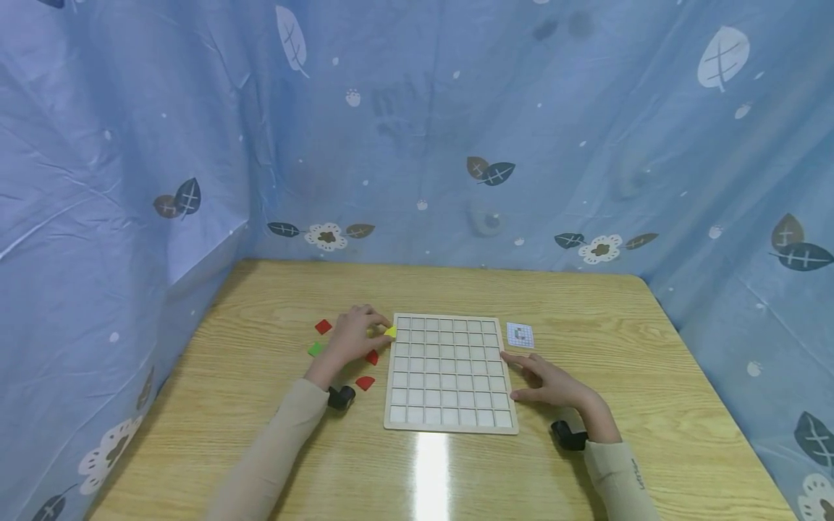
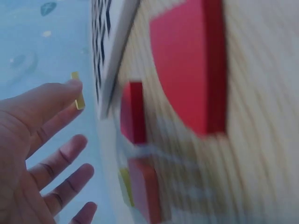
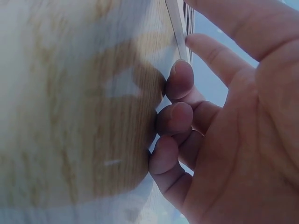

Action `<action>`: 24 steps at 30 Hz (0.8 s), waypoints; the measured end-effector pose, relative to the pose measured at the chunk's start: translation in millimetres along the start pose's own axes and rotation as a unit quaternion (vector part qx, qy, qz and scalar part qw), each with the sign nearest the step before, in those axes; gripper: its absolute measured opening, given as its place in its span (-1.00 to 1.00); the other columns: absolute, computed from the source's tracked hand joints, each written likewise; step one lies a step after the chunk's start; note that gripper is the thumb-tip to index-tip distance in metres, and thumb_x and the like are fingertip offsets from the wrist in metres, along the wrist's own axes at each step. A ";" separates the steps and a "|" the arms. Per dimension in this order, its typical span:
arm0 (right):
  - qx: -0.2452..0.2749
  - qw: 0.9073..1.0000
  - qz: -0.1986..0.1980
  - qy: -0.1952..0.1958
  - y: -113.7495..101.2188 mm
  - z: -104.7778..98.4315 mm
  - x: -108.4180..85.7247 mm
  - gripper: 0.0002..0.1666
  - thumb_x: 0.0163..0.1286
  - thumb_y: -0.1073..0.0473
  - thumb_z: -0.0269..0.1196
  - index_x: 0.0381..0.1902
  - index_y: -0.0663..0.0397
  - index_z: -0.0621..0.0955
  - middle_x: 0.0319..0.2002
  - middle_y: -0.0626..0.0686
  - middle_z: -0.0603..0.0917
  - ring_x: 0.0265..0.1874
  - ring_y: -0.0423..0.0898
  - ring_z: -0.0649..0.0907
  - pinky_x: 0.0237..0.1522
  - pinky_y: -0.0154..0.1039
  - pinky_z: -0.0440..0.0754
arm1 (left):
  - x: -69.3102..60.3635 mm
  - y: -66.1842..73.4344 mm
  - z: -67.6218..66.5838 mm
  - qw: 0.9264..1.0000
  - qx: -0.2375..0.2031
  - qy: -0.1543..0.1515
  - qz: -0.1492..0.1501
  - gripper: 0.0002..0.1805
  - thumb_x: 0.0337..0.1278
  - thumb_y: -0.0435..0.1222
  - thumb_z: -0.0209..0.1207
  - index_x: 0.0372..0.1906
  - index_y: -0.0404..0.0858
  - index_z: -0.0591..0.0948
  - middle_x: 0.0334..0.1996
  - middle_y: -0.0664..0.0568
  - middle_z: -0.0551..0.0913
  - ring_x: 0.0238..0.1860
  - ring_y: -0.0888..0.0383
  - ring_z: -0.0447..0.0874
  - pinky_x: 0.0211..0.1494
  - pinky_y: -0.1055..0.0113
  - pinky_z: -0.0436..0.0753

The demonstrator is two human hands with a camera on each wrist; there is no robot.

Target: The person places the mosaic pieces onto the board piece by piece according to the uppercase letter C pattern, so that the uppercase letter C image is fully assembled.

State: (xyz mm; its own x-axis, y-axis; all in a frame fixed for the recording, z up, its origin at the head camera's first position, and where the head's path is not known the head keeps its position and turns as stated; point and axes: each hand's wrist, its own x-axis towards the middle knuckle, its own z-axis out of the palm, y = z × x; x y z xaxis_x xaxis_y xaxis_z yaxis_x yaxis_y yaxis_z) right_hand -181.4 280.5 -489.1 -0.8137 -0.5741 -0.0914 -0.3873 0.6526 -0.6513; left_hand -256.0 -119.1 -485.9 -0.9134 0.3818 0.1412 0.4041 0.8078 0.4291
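A light grid board [image 1: 449,432] lies on the table. At its upper left edge, my left hand [image 1: 352,334] pinches a yellow piece [image 1: 391,331] between thumb and finger; in the left wrist view the hand [image 2: 46,135] holds the yellow piece [image 2: 80,100] upright on its thin side, the other fingers spread. My right hand [image 1: 552,382] touches the board's right edge with thumb and index finger. The right wrist view shows that hand [image 3: 238,121] with its other fingers bent at the table surface beside the board's edge [image 3: 175,28].
Left of the board lie red pieces [image 1: 323,326] [image 1: 365,383] and a green piece [image 1: 316,349], with another yellow piece partly behind my left hand. A small patterned card [image 1: 520,335] lies right of the board. A blue curtain [image 1: 417,130] surrounds the wooden table [image 1: 586,304].
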 end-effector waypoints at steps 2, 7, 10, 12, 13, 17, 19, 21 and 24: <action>-0.001 1.000 0.000 0.001 -0.3 0.0 -0.2 -0.15 0.20 0.01 0.29 0.37 0.15 0.24 -0.44 0.05 0.27 -0.47 -0.16 0.21 -0.47 -0.32 0.19 | 1.4 5.0 1.6 1.000 -0.002 -0.001 0.001 -0.71 0.00 0.01 0.28 -0.14 0.04 0.67 -0.17 0.09 0.54 -0.10 0.06 0.40 0.01 -0.04 0.34; 0.002 1.000 0.008 0.000 -1.6 -0.2 -0.4 -0.14 0.20 -0.01 0.29 0.37 0.13 0.24 -0.42 0.05 0.28 -0.46 -0.16 0.21 -0.47 -0.33 0.18 | 5.0 15.8 5.0 1.000 -0.002 -0.003 0.006 -0.72 -0.02 0.01 0.28 -0.16 0.05 0.67 -0.14 0.12 0.54 -0.09 0.08 0.40 0.03 -0.04 0.34; 0.010 1.000 0.011 -0.003 -2.2 -0.4 -0.1 -0.14 0.19 -0.01 0.29 0.37 0.13 0.24 -0.42 0.05 0.27 -0.45 -0.15 0.20 -0.46 -0.32 0.17 | 6.8 21.2 6.9 1.000 -0.001 -0.008 0.006 -0.72 -0.01 0.00 0.27 -0.16 0.05 0.68 -0.13 0.11 0.54 -0.06 0.07 0.40 0.05 -0.06 0.33; 0.015 1.000 0.013 -0.004 -2.1 -0.5 -0.1 -0.14 0.19 -0.01 0.30 0.37 0.13 0.24 -0.42 0.06 0.26 -0.45 -0.14 0.20 -0.46 -0.31 0.17 | 8.0 24.5 8.5 1.000 0.000 -0.012 0.006 -0.73 0.01 -0.02 0.27 -0.15 0.05 0.68 -0.13 0.11 0.54 -0.05 0.06 0.40 0.06 -0.07 0.32; 0.017 1.000 0.014 -0.004 -2.1 -0.6 0.0 -0.14 0.19 -0.01 0.29 0.37 0.12 0.24 -0.42 0.06 0.26 -0.45 -0.15 0.20 -0.46 -0.31 0.17 | 8.8 26.2 9.3 1.000 0.002 -0.014 0.005 -0.73 0.01 -0.02 0.27 -0.15 0.05 0.68 -0.14 0.11 0.54 -0.05 0.06 0.40 0.06 -0.07 0.32; 0.020 1.000 0.018 -0.004 -1.4 -0.5 -0.1 -0.14 0.19 -0.02 0.29 0.38 0.10 0.23 -0.41 0.05 0.27 -0.44 -0.15 0.22 -0.46 -0.32 0.20 | 13.1 31.4 14.3 1.000 0.015 -0.013 0.010 -0.74 0.00 -0.01 0.27 -0.17 0.06 0.68 -0.18 0.11 0.53 -0.06 0.05 0.41 0.04 -0.06 0.33; 0.019 1.000 0.019 -0.004 -0.9 -0.4 -0.1 -0.14 0.20 -0.02 0.29 0.38 0.09 0.23 -0.40 0.05 0.27 -0.44 -0.16 0.23 -0.45 -0.32 0.21 | 15.8 33.9 17.0 1.000 0.021 -0.012 0.012 -0.74 -0.01 0.00 0.27 -0.18 0.08 0.68 -0.20 0.12 0.53 -0.06 0.06 0.42 0.04 -0.06 0.34; 0.019 1.000 0.021 -0.002 -0.6 -0.3 -0.3 -0.14 0.19 -0.02 0.29 0.38 0.07 0.23 -0.40 0.05 0.28 -0.44 -0.16 0.24 -0.45 -0.32 0.22 | 18.1 36.9 19.2 1.000 0.021 -0.015 0.012 -0.75 -0.01 0.01 0.27 -0.18 0.08 0.69 -0.19 0.12 0.53 -0.06 0.06 0.42 0.05 -0.06 0.34; 0.017 1.000 0.016 -0.003 -0.6 -0.4 -0.5 -0.14 0.20 -0.02 0.29 0.38 0.10 0.23 -0.41 0.05 0.28 -0.44 -0.17 0.23 -0.46 -0.32 0.21 | 20.8 41.7 21.1 1.000 0.019 -0.020 0.010 -0.75 0.00 0.01 0.27 -0.18 0.08 0.69 -0.17 0.12 0.52 -0.07 0.07 0.41 0.06 -0.07 0.33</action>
State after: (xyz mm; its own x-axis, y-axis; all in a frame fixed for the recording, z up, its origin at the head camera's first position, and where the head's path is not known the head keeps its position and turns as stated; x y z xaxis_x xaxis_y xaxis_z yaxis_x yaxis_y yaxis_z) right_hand -180.9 280.5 -488.4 -0.8230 -0.5560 -0.1162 -0.3465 0.6536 -0.6729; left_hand -257.1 -68.1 -483.9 -0.9029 0.4147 0.1128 0.4239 0.8160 0.3930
